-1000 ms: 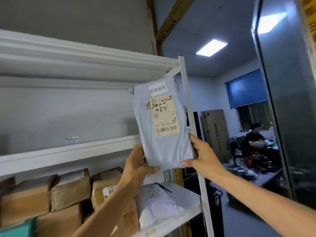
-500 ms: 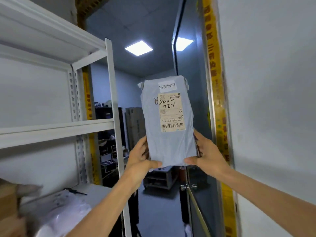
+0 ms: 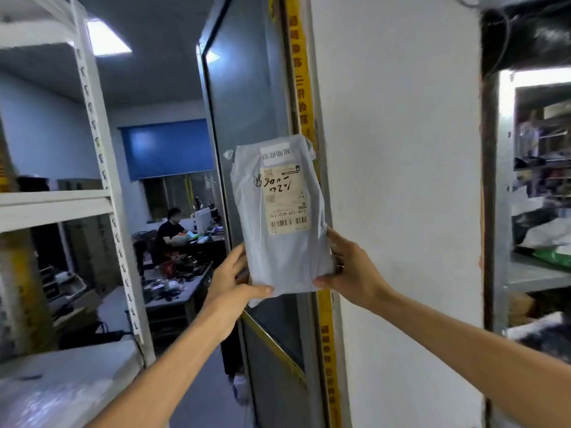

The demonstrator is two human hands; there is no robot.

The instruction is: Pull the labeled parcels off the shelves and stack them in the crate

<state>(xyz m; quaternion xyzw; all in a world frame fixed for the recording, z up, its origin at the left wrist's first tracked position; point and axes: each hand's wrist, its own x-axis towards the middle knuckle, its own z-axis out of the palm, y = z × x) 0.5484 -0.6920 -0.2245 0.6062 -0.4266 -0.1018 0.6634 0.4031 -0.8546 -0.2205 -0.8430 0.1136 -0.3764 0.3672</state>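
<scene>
Parcel (image 3: 279, 217) in grey plastic mailer wrap stands upright at the centre of the view, held up in the air in front of a dark door (image 3: 247, 118) and a white wall (image 3: 398, 180). Its film is creased and slightly glossy, with a knotted ear of plastic sticking out at its 10 o'clock corner. A small white sticker (image 3: 275, 154) with upside-down printed characters sits near the top edge, and below it a cream shipping label (image 3: 285, 199) carries handwritten black numerals, a row of printed digits and a barcode, all upside down.

The left hand (image 3: 230, 284) grips the parcel's 7 o'clock corner, thumb laid across the front and fingers curled behind. The right hand (image 3: 352, 267) clamps the 5 o'clock corner the same way, thumb on the front face, fingers wrapped round the edge. Both forearms reach up from the bottom of the frame.

At 9 o'clock stands a white metal shelving unit (image 3: 102, 168) with a perforated upright; its lowest visible shelf at 7 o'clock bears a blurred pale plastic bag (image 3: 52, 396). Beyond the rack, a seated person (image 3: 170, 225) works at a cluttered desk (image 3: 179, 282) under a blue window blind (image 3: 167, 146). A yellow printed strip (image 3: 304, 97) runs vertically along the door frame behind the parcel. At 3 o'clock, past the wall, another shelf (image 3: 537, 273) holds piled bags, too blurred to identify.
</scene>
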